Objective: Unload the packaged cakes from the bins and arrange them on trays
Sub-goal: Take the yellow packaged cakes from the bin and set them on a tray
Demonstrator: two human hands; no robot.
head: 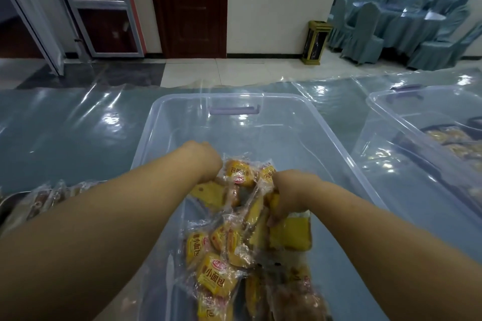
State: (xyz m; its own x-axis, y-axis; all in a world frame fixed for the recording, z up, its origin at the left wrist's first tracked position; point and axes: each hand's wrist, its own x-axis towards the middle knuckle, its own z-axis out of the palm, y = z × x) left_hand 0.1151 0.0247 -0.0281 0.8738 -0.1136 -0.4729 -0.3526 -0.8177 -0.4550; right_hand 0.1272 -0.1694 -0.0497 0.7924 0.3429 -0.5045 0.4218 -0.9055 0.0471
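step: unloading, grab phase | cakes (211,279) piled in bin (161,104), near half | right hand (289,195) clamped on a packet mid-bin | left hand (206,161) dug into pile, grip hidden, can't tell | next: lift clear of bin wall, carry to tray (3,203) left of bin
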